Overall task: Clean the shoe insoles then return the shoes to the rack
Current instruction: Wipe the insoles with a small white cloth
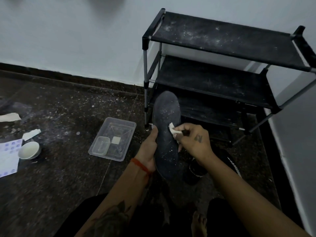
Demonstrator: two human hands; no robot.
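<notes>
Although the dim light blurs detail, a dark shoe (195, 170) lies partly hidden behind the right forearm, and papers (8, 151) at the left edge are cut off. Bare speckled floor (59, 108) opens between the clear tray (112, 139) and the white bowl (29, 150), while the black rack (222, 69) stands against the wall just beyond the hands. The left hand (150, 151) grips the dark insole (166, 130) along its left edge, toe pointing away, and the right hand (195, 142) pinches a small white wipe (174, 130) against its right edge.
</notes>
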